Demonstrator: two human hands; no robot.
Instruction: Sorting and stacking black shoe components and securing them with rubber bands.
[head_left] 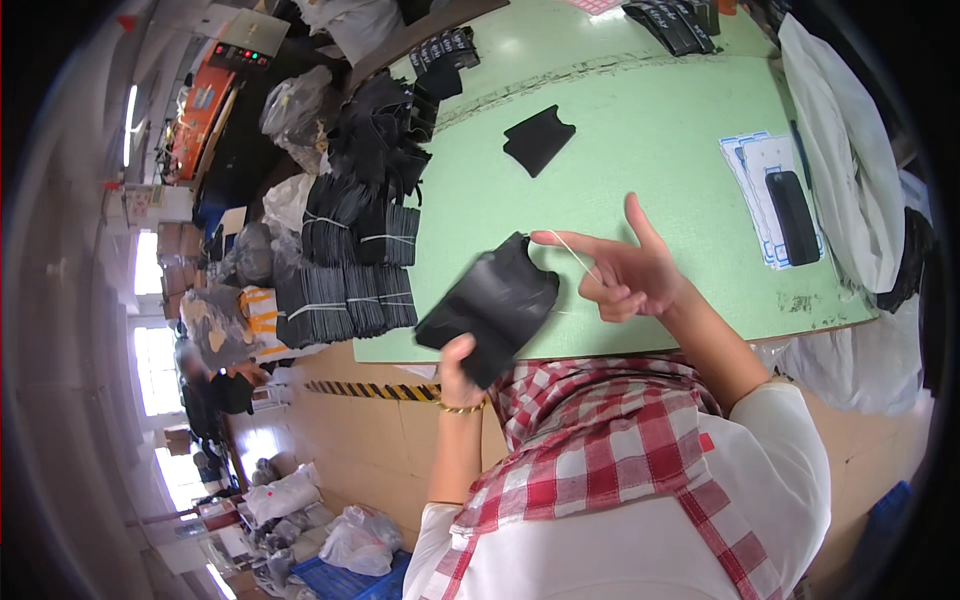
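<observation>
My left hand (458,372), with a gold bracelet at its wrist, grips the lower edge of a black stack of flat cut pieces (490,305). The stack is tilted over the table's front edge and slightly blurred. To its right, my right hand (635,275) has the index finger stretched to the stack's upper corner and the thumb raised. A thin white band (572,250) runs from that fingertip to the other fingers, which curl around it. One loose black piece (540,140) with notched edges lies farther back on the green table (640,130).
Bundles of black pieces tied with white bands (345,300) line the table's left side. At the right lie white-blue sheets (745,190) under a black case (792,218), beside a white plastic sheet (840,150). More black pieces (670,25) sit at the back.
</observation>
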